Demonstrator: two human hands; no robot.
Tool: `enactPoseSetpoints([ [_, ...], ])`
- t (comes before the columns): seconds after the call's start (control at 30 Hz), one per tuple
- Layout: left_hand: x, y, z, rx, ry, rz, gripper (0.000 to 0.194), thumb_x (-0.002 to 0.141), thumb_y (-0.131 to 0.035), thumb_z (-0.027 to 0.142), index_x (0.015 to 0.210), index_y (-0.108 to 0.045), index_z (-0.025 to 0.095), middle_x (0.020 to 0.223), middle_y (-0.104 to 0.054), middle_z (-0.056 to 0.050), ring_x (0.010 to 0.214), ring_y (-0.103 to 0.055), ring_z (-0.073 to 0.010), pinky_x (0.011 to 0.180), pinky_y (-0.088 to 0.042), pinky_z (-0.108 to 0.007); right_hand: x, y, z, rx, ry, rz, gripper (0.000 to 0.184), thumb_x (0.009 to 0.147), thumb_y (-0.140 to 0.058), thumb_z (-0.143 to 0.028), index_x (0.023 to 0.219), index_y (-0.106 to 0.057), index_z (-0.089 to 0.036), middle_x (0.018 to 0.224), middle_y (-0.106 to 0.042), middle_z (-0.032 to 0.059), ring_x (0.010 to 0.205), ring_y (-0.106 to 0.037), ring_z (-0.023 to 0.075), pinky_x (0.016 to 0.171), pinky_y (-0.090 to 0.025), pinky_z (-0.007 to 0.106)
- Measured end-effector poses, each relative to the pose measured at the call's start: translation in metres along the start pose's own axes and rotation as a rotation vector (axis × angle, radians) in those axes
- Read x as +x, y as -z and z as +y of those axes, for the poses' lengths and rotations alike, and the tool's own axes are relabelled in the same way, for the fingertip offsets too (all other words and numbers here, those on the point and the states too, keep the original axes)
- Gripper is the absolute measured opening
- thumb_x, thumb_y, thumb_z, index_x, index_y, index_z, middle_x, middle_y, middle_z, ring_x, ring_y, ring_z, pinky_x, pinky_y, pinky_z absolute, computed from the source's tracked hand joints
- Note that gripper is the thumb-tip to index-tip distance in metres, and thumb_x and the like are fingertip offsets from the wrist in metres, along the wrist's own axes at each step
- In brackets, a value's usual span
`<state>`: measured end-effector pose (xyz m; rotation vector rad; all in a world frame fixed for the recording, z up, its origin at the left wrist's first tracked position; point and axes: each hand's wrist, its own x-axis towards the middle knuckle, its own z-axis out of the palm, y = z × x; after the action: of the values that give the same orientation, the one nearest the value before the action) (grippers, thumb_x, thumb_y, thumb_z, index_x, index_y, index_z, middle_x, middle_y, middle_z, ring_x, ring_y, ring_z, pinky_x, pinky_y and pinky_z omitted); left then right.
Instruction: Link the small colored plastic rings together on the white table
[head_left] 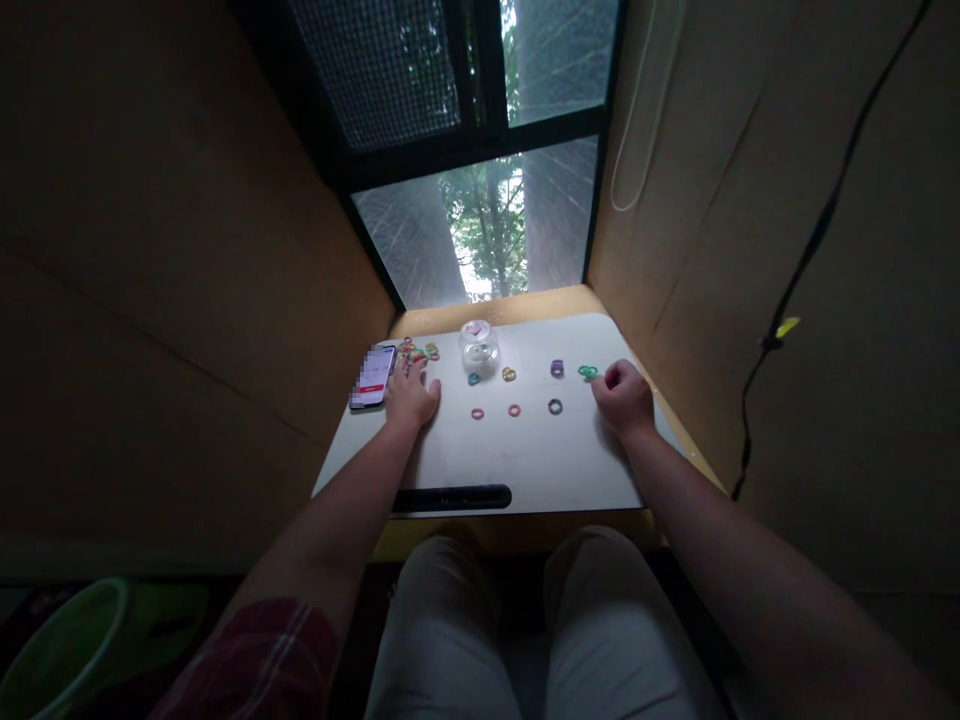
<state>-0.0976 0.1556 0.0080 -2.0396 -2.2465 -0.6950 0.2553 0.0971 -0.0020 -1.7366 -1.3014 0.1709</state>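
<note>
My left hand (411, 396) lies over the near edge of a mixed pile of small coloured rings (414, 354), which look like hair ties. Its fingers stretch forward and its thumb is apart. On the right side of the white board (457, 455), my right hand (626, 398) is closed, its fingertips beside some green rings (587, 372); anything inside it is hidden. Between the hands are small groups of purple rings (556, 368), yellowish rings (509, 374) and blue rings (473, 379). Nearer me lie a red ring (478, 413), a pink ring (514, 410) and a dark grey ring (555, 406).
A clear round jar (479, 346) stands toward the back of the board. At its left edge lies a lit phone (373, 377). A black strip (454, 497) runs along the front edge. Walls flank both sides, with a hanging cable (806, 265) at right.
</note>
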Motion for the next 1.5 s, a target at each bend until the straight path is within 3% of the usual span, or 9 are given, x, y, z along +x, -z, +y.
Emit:
enactPoseSetpoints([
  [0.3,0.002,-0.003,-0.002,-0.04,0.013,0.061,0.05,0.08,-0.054,0.04,0.125,-0.053,0.02,0.13,-0.048,-0.016,0.115,-0.044,-0.0358,0.099,-0.034,-0.05,0.001,0.0,-0.003,0.0,0.007,0.025,0.019,0.07,-0.053,-0.028,0.058,-0.04,-0.022,0.053,-0.043,-0.0042,0.051,-0.041,0.0125,0.052,-0.03,0.025],
  [0.63,0.0,-0.002,-0.011,-0.182,-0.054,0.196,0.045,0.079,-0.051,0.021,0.123,-0.053,0.016,0.124,-0.054,-0.013,0.118,-0.046,-0.0266,0.104,-0.034,-0.04,-0.001,0.002,-0.003,0.007,0.018,0.033,0.019,0.07,-0.053,-0.028,0.058,-0.04,-0.022,0.053,-0.042,-0.0047,0.051,-0.04,0.0122,0.052,-0.03,0.025],
  [0.73,-0.001,-0.001,-0.015,-0.357,-0.004,0.251,0.034,0.08,-0.051,0.023,0.112,-0.06,0.017,0.111,-0.061,-0.011,0.104,-0.056,-0.023,0.094,-0.043,-0.037,-0.001,0.002,-0.003,0.011,0.024,0.034,0.019,0.07,-0.053,-0.028,0.058,-0.039,-0.022,0.052,-0.041,-0.0048,0.051,-0.04,0.0123,0.052,-0.03,0.025],
  [0.83,-0.006,0.0,-0.02,-0.635,0.178,0.278,0.026,0.079,-0.054,0.031,0.096,-0.065,0.015,0.089,-0.066,-0.008,0.076,-0.061,-0.0168,0.071,-0.049,-0.03,-0.002,0.003,-0.003,0.021,0.025,0.051,0.02,0.07,-0.053,-0.028,0.058,-0.039,-0.022,0.052,-0.041,-0.0049,0.05,-0.039,0.0125,0.052,-0.03,0.025],
  [1.0,-0.037,0.01,-0.025,-1.035,0.349,0.278,0.033,0.073,-0.062,0.042,0.087,-0.065,0.012,0.075,-0.064,-0.005,0.057,-0.055,-0.0085,0.053,-0.044,-0.021,-0.001,0.002,-0.003,0.033,0.008,0.107,0.019,0.07,-0.054,-0.028,0.059,-0.04,-0.021,0.053,-0.043,-0.0044,0.051,-0.041,0.0123,0.053,-0.031,0.025],
  [1.13,-0.077,0.026,-0.017,-1.092,0.328,0.198,0.035,0.071,-0.066,0.043,0.087,-0.066,0.012,0.075,-0.065,-0.005,0.058,-0.055,-0.008,0.053,-0.044,-0.02,-0.01,0.007,-0.009,0.046,0.029,0.156,0.017,0.073,-0.053,-0.027,0.062,-0.042,-0.021,0.055,-0.044,-0.0043,0.052,-0.042,0.0119,0.054,-0.032,0.025],
  [1.23,-0.104,0.033,-0.005,-1.095,0.308,0.133,0.036,0.071,-0.066,0.043,0.09,-0.066,0.012,0.077,-0.067,-0.005,0.06,-0.057,-0.0089,0.055,-0.046,-0.02,-0.035,0.011,-0.022,0.106,0.049,0.142,0.018,0.074,-0.054,-0.029,0.064,-0.042,-0.021,0.057,-0.044,-0.0045,0.053,-0.042,0.0113,0.055,-0.034,0.025],
  [1.33,-0.122,0.034,0.016,-1.12,0.272,0.068,0.037,0.072,-0.065,0.044,0.092,-0.065,0.013,0.077,-0.067,-0.005,0.06,-0.057,-0.0097,0.054,-0.046,-0.021,-0.073,0.008,-0.043,0.267,0.094,-0.026,0.02,0.074,-0.057,-0.032,0.064,-0.044,-0.021,0.057,-0.045,-0.0047,0.052,-0.042,0.0103,0.053,-0.037,0.024],
  [1.5,-0.134,0.025,0.066,-1.256,0.194,-0.074,0.034,0.075,-0.064,0.039,0.097,-0.061,0.013,0.077,-0.067,-0.005,0.061,-0.059,-0.0098,0.055,-0.046,-0.021,-0.116,-0.012,-0.085,0.629,-0.019,-0.628,0.023,0.073,-0.059,-0.033,0.09,-0.058,-0.018,0.068,-0.061,-0.0011,0.046,-0.05,0.0101,0.042,-0.041,0.022],
])
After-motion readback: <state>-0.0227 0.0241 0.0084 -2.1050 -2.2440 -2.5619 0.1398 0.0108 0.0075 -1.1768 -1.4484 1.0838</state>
